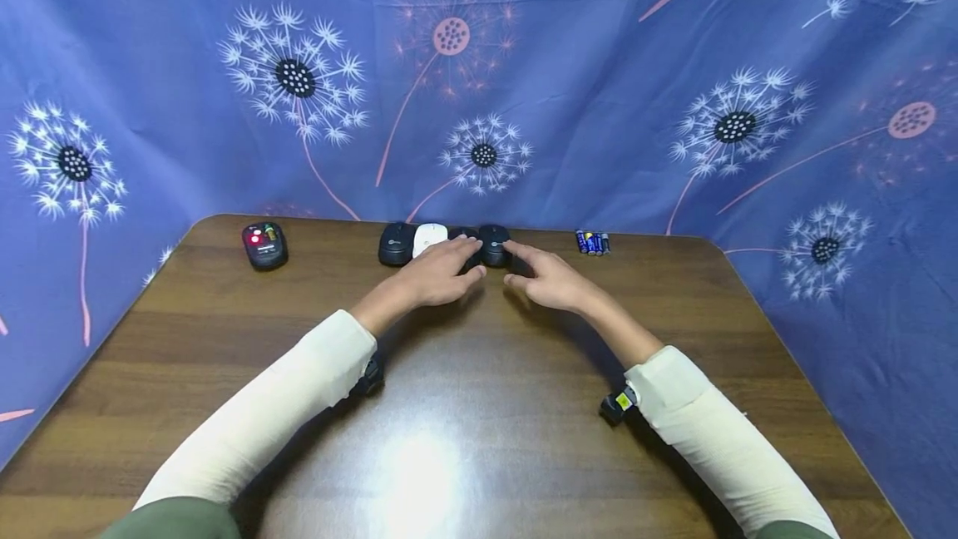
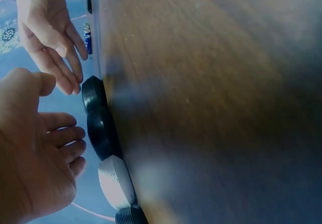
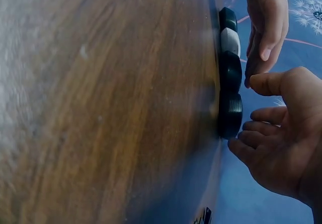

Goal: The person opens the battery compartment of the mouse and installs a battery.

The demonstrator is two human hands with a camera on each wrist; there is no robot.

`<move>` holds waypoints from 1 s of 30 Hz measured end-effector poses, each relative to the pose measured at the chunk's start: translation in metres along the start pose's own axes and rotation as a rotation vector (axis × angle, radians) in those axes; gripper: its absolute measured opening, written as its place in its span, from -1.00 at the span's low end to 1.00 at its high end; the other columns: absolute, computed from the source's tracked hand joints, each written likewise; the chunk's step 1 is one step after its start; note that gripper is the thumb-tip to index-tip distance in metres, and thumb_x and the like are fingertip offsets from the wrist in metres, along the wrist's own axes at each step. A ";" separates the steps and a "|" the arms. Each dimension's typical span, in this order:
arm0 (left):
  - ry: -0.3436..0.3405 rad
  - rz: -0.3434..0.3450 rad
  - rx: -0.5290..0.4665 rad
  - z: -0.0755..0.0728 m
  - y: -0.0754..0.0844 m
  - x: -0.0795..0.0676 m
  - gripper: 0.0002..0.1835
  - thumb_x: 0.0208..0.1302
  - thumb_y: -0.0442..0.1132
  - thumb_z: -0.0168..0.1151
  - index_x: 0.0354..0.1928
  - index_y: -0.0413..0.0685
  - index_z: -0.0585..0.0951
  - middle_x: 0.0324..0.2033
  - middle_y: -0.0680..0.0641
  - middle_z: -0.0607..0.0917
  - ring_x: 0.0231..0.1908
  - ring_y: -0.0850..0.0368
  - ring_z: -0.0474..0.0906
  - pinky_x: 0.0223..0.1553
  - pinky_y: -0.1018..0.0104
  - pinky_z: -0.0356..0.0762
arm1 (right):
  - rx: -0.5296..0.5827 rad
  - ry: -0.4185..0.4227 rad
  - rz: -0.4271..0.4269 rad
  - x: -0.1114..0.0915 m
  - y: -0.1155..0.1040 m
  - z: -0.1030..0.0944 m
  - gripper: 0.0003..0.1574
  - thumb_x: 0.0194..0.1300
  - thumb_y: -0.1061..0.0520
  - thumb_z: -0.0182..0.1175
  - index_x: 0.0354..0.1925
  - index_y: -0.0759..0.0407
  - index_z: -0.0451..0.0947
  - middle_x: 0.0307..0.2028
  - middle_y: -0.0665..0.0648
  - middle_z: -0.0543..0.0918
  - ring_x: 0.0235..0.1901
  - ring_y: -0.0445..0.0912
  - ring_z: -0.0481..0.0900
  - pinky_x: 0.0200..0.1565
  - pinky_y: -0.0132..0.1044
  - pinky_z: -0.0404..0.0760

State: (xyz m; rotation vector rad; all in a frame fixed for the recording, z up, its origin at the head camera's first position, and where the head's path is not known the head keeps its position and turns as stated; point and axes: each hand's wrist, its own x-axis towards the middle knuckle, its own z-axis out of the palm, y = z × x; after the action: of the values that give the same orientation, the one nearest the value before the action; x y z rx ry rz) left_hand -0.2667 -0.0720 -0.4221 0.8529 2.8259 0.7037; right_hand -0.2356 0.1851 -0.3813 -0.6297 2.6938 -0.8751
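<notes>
Side by side near the table's far edge stand several computer mice: a black mouse (image 1: 397, 244), a white mouse (image 1: 430, 236), a second black mouse (image 1: 466, 233) and another black mouse (image 1: 494, 244) at the right end. My left hand (image 1: 440, 273) reaches over the row, partly hiding the second black mouse in the head view. Its fingers are extended, and the left wrist view shows nothing in the palm. My right hand (image 1: 552, 279) is beside the rightmost mouse (image 3: 230, 115), fingertips right at its side. Loosely bent fingers and an empty palm show in the right wrist view.
Far left on the table lies another black mouse (image 1: 264, 245), with red spots and a battery showing on its upper side. Several blue batteries (image 1: 593, 243) lie together at the right. A blue dandelion-print cloth (image 1: 576, 106) hangs behind the wooden table (image 1: 509, 406).
</notes>
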 end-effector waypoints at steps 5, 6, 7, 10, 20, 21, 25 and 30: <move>0.004 0.011 0.031 0.014 -0.006 0.009 -0.19 0.73 0.22 -0.05 0.76 -0.14 0.30 0.76 -0.25 0.30 0.80 -0.20 0.11 0.90 -0.20 0.06 | -0.075 -0.024 -0.034 0.002 0.001 0.002 -0.08 0.74 0.00 0.17 0.79 0.29 0.09 0.79 0.37 0.13 0.79 0.30 0.11 0.85 0.29 0.14; -0.005 0.005 0.026 0.015 -0.004 0.010 -0.19 0.72 0.21 -0.04 0.77 -0.12 0.30 0.77 -0.22 0.29 0.81 -0.19 0.08 0.91 -0.19 0.02 | -0.086 -0.027 -0.040 0.002 0.002 0.002 -0.08 0.74 0.00 0.16 0.79 0.31 0.09 0.80 0.38 0.11 0.79 0.31 0.09 0.86 0.29 0.12; -0.007 0.008 0.039 0.015 -0.003 0.010 -0.19 0.73 0.22 -0.05 0.77 -0.12 0.29 0.77 -0.21 0.28 0.82 -0.18 0.05 0.92 -0.17 -0.02 | -0.100 -0.032 -0.046 0.003 0.002 0.002 -0.08 0.75 0.00 0.15 0.79 0.32 0.08 0.80 0.39 0.09 0.79 0.31 0.07 0.86 0.29 0.11; -0.012 0.025 0.072 0.015 0.001 0.011 -0.20 0.73 0.21 -0.09 0.76 -0.14 0.31 0.77 -0.22 0.29 0.83 -0.19 0.02 0.94 -0.12 -0.11 | -0.136 -0.041 -0.061 0.005 0.003 0.003 -0.09 0.76 0.00 0.15 0.78 0.35 0.08 0.80 0.39 0.06 0.81 0.30 0.04 0.87 0.28 0.09; -0.102 0.022 0.249 -0.008 0.046 -0.002 -0.28 0.81 0.05 -0.14 0.77 -0.22 0.24 0.78 -0.24 0.24 0.84 -0.12 0.00 0.95 0.02 -0.14 | -0.227 -0.044 -0.094 0.012 0.009 0.006 -0.08 0.76 -0.01 0.13 0.77 0.39 0.07 0.80 0.41 0.04 0.79 0.32 0.07 0.87 0.25 0.10; -0.106 0.022 0.261 -0.008 0.046 -0.002 -0.28 0.81 0.06 -0.15 0.77 -0.22 0.24 0.78 -0.23 0.24 0.84 -0.11 0.01 0.95 0.03 -0.13 | -0.230 -0.047 -0.092 0.012 0.008 0.006 -0.08 0.76 -0.01 0.12 0.77 0.38 0.06 0.80 0.40 0.04 0.79 0.32 0.07 0.87 0.25 0.11; -0.115 0.027 0.288 -0.009 0.048 -0.001 -0.26 0.80 0.08 -0.11 0.77 -0.21 0.24 0.78 -0.22 0.24 0.83 -0.10 0.02 0.95 0.06 -0.11 | -0.247 -0.052 -0.081 0.011 0.007 0.006 -0.09 0.77 -0.03 0.11 0.78 0.34 0.07 0.81 0.36 0.05 0.78 0.30 0.11 0.85 0.30 0.14; -0.123 0.042 0.319 -0.011 0.051 -0.002 -0.25 0.78 0.08 -0.06 0.77 -0.21 0.25 0.78 -0.22 0.26 0.83 -0.10 0.06 0.94 0.08 -0.08 | -0.281 -0.058 -0.081 0.009 0.005 0.003 -0.12 0.76 0.00 0.12 0.77 0.33 0.11 0.79 0.35 0.09 0.77 0.31 0.14 0.84 0.28 0.17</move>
State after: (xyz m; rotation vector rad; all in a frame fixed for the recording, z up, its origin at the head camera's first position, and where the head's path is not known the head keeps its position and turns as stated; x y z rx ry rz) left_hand -0.2426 -0.0398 -0.3889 0.9647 2.8566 0.1949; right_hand -0.2436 0.1829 -0.3874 -0.8128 2.7783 -0.4896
